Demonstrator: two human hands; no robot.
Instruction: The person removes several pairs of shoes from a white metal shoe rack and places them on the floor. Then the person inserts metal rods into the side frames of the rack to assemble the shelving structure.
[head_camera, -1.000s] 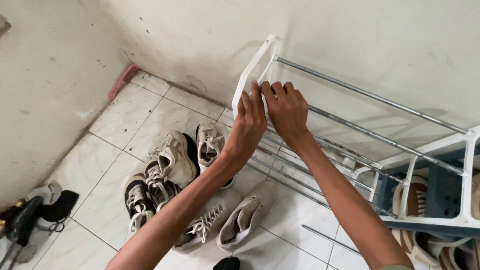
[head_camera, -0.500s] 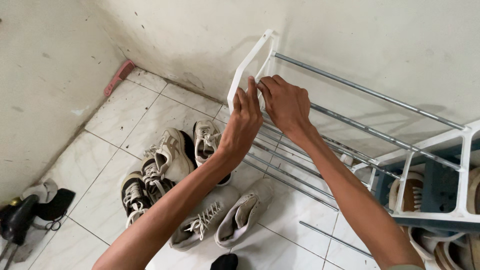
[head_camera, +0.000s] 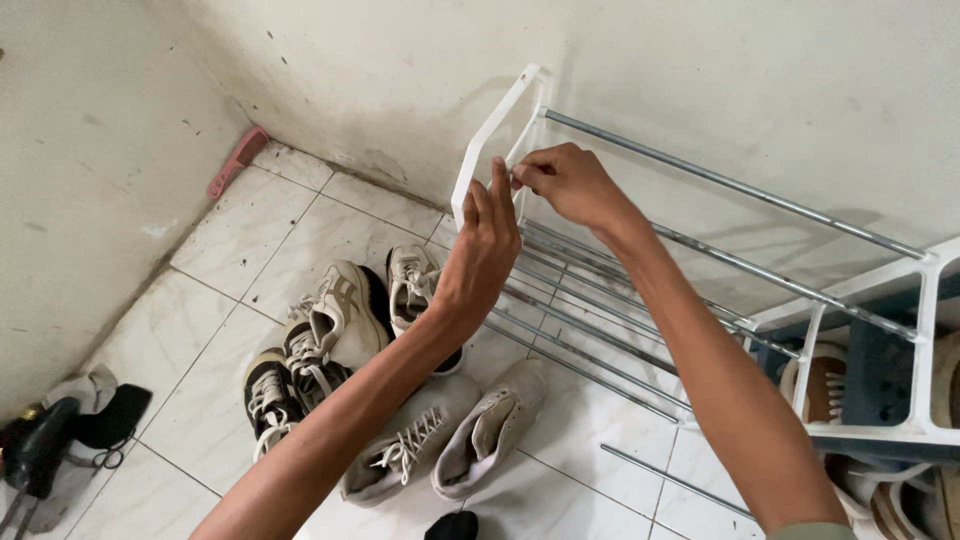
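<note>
Both hands, left (head_camera: 484, 250) and right (head_camera: 570, 185), pinch-grip the white end frame (head_camera: 487, 140); shoes (head_camera: 345, 320) crowd the floor below.

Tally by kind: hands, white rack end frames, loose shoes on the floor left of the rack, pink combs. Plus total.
Hands: 2 (left hand, right hand)
White rack end frame: 1
Loose shoes: 6
Pink comb: 1
Total: 10

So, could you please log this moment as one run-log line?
left hand: gripping white rack end frame | right hand: pinching frame's inner edge | metal rods: seated in frame | sneakers: on floor
</note>
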